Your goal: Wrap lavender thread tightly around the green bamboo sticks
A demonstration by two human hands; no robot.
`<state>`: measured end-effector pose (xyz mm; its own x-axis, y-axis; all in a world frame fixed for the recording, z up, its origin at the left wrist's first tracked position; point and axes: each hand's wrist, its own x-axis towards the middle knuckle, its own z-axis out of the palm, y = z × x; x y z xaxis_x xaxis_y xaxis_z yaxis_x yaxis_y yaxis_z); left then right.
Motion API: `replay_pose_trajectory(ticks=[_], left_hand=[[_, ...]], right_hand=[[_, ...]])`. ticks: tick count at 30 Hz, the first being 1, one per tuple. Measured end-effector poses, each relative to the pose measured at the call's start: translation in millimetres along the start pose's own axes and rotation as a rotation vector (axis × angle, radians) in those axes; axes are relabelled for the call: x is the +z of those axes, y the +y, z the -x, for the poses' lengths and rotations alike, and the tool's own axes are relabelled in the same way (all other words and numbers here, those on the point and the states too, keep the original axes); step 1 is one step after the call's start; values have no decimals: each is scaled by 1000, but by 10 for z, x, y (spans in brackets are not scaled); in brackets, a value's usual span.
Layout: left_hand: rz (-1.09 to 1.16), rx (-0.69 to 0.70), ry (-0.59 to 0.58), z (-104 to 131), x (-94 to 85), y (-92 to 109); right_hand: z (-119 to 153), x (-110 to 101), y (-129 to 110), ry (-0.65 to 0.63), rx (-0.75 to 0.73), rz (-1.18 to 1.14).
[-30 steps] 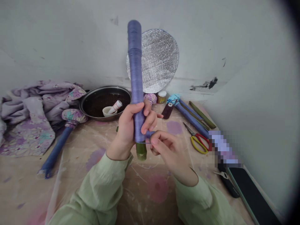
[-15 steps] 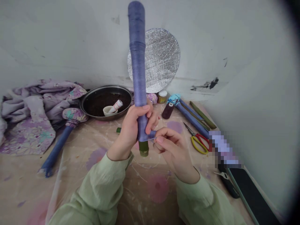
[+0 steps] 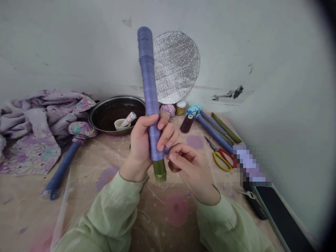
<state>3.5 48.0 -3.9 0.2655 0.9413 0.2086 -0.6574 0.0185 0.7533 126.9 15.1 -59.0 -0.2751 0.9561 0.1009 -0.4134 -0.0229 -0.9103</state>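
My left hand (image 3: 139,147) is wrapped round a bamboo stick (image 3: 150,87) bound in purple-blue thread, held up with its top leaning slightly left. Below the winding, a bare green bamboo end (image 3: 159,170) sticks out. Just right of the winding's lower edge, my right hand (image 3: 193,171) is closed in a pinch on purple thread (image 3: 166,151); a small wound bit of it shows between the two hands, mostly hidden by fingers. Beyond the hands stands a dark thread spool (image 3: 187,124).
Scissors (image 3: 223,159) lie at right, near a phone (image 3: 283,217). Behind are a dark pan (image 3: 98,129) holding a small white cup (image 3: 122,124), a round silver mat (image 3: 178,66) against the wall, and a small jar (image 3: 180,108). Floral cloth (image 3: 34,140) and a thread-wrapped mallet (image 3: 64,168) lie left.
The stick's top has dropped and shifted left, and its bare end sits slightly lower. My right hand has moved a little left, closer to the stick.
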Motion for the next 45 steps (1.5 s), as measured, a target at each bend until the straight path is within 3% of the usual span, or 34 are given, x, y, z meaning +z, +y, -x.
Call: replay_pose_trajectory(ticks=[11, 20, 32, 37, 41, 45], left_hand=[[-93, 24, 73, 20, 38, -3], [-95, 73, 22, 15, 24, -23], [-161, 107, 140, 27, -79, -44], [-137, 69, 9, 22, -104, -48], [-97, 62, -24, -20, -100, -45], [-175, 23, 32, -85, -141, -29]], right_hand=[[-6, 75, 10, 2, 78, -11], [1, 82, -22, -53, 125, 1], [-14, 16, -118, -284, 253, 129], [8, 24, -105, -368, 245, 193], [18, 49, -104, -329, 151, 220], [-14, 41, -99, -154, 27, 341]])
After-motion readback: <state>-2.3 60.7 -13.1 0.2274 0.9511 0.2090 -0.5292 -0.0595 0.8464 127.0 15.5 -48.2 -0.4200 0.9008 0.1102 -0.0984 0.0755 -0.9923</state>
